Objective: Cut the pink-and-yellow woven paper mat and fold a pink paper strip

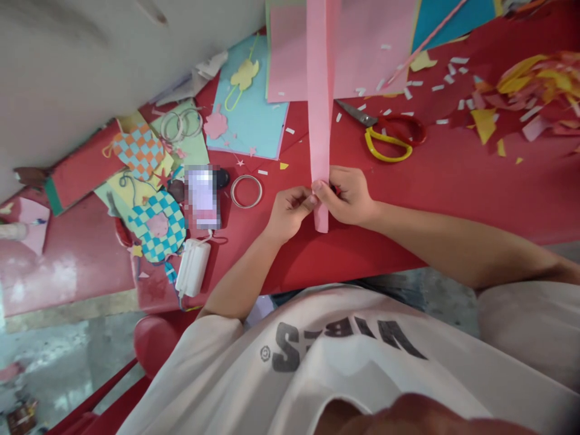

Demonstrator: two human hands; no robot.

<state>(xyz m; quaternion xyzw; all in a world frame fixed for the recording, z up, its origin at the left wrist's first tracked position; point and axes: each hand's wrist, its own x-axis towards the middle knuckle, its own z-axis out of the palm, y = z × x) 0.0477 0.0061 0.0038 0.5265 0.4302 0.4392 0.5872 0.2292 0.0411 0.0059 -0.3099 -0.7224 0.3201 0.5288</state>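
Observation:
A long pink paper strip (319, 115) runs from the top of the view down to my hands, its lower end sticking out below them. My left hand (292, 208) pinches its left edge between thumb and fingers. From the other side my right hand (348, 194) grips the same strip, thumb across its front. The strip looks folded lengthwise, with a second layer showing along its right side. Scissors (392, 136) with one yellow and one red handle lie on the table to the right, beyond my right hand.
On the red table (290, 266) lie a tape ring (246, 191), a phone (202, 196), a white power bank (193, 267) and a blue-green woven paper piece (158, 226). Pink sheets (362, 48) and a light-blue sheet (254, 103) lie farther back. Paper scraps (539, 84) heap at the right.

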